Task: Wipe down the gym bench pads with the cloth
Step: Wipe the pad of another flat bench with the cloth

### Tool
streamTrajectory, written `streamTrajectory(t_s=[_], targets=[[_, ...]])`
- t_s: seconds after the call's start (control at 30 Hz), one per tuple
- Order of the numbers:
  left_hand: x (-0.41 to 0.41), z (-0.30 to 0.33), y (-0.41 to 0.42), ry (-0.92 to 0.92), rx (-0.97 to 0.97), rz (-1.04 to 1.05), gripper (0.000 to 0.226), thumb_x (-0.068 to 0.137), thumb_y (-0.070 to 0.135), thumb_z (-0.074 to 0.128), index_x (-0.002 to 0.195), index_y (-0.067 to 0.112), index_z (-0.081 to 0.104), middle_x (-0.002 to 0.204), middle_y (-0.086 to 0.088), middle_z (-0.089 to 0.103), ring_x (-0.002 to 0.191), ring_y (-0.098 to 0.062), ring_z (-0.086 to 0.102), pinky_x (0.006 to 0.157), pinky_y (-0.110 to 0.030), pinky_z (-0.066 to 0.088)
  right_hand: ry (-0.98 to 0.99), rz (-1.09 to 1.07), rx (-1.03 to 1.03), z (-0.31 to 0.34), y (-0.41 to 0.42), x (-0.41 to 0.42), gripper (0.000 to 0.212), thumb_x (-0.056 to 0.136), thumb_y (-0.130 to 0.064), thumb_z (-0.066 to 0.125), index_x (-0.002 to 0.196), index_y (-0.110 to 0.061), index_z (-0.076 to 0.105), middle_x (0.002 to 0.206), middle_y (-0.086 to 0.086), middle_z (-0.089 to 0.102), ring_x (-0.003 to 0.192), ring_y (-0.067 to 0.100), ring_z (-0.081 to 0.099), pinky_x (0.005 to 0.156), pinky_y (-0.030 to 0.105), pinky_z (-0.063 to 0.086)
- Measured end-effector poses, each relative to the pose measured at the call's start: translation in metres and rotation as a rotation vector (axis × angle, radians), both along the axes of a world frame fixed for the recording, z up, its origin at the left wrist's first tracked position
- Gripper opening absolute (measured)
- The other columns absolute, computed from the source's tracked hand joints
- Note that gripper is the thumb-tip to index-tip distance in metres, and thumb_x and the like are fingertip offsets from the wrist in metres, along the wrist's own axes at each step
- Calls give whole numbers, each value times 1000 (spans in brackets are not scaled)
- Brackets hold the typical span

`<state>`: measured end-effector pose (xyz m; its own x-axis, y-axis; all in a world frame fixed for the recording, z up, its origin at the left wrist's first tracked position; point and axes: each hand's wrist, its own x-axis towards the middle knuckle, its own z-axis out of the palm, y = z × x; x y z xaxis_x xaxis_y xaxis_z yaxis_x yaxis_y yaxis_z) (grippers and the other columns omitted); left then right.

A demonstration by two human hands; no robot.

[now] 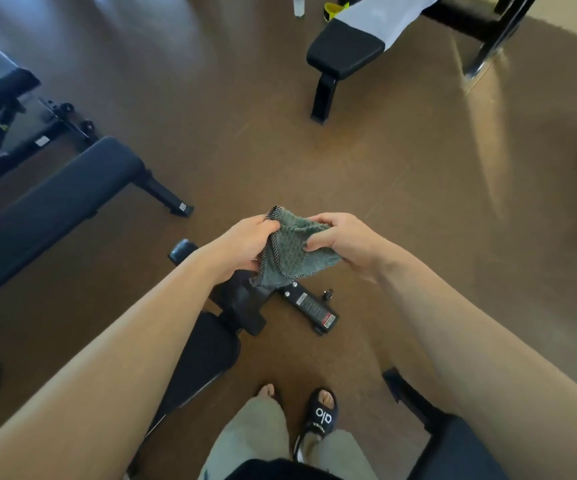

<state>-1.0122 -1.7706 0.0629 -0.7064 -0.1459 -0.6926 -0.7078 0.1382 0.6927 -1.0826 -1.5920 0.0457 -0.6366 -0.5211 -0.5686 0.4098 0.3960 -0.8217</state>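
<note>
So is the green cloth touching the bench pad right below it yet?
Apart. The head view shows the cloth held up in the air between the left hand and right hand, above the bench pad.

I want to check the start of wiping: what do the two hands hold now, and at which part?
Both hands hold the green cloth in the air: the left hand grips its left edge, the right hand pinches its upper right part.
</note>
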Motion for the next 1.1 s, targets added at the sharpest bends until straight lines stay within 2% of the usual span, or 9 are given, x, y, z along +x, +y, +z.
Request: streamTrajectory(t_s=[0.2,0.3,0.37,0.47,0.57,0.67,0.77,0.87,1.1], targets=[[-60,-11,-40,46,146,87,28,107,37,48,123,23,67,116,-2,77,106,-22,74,94,-42,59,1,108,29,6,-46,-74,17,90,-5,69,107,-3,72,104,13,78,91,25,75,83,39,60],[-91,-12,-67,89,167,82,24,103,26,60,125,16,64,117,-6,76,108,-25,74,97,-45,58,10,121,-4,3,-71,-112,8,95,-10,67,102,-9,71,99,9,77,87,20,73,73,32,59],[-109,-10,-86,105,116,48,39,98,18,68,133,22,53,127,-8,67,113,-27,69,101,-47,56,-5,155,-7,4,-87,-135,12,98,-12,66,108,-7,70,104,11,76,89,21,74,70,29,58],[-132,-5,-114,119,61,27,62,91,8,74,140,34,46,127,-8,63,113,-25,68,99,-45,57,-6,260,13,11,-116,-170,21,100,-14,63,119,-4,66,114,15,75,101,26,74,80,35,62],[-155,0,-135,112,-40,13,51,90,9,76,131,28,52,117,-8,68,108,-25,70,94,-42,59,82,411,56,15,-146,-205,18,101,-21,63,114,-10,67,115,14,73,108,30,71,92,45,59],[-183,2,-153,101,-159,22,32,91,14,75,115,16,53,109,-8,70,104,-28,68,93,-44,57,177,570,116,16,-175,-241,21,102,-28,59,113,-12,64,115,11,71,109,30,69,94,50,55],[-217,-2,-168,67,-286,41,29,89,22,76,102,6,55,103,-11,69,96,-32,66,87,-49,57,271,737,158,13,-203,-286,23,102,-29,56,113,-11,63,114,13,69,109,32,66,94,51,53],[-253,-6,-179,57,-351,101,28,89,28,77,89,12,54,98,-14,68,89,-31,67,83,-49,59,328,851,162,6,-227,-337,23,100,-28,57,111,-9,65,111,15,71,98,30,69,87,47,55],[-326,-1,-199,70,-294,362,18,92,10,74,95,13,57,113,-12,68,104,-25,71,86,-42,64,362,1107,126,18,-275,-438,11,99,-18,55,105,-14,64,101,4,69,88,18,62,74,34,50]])
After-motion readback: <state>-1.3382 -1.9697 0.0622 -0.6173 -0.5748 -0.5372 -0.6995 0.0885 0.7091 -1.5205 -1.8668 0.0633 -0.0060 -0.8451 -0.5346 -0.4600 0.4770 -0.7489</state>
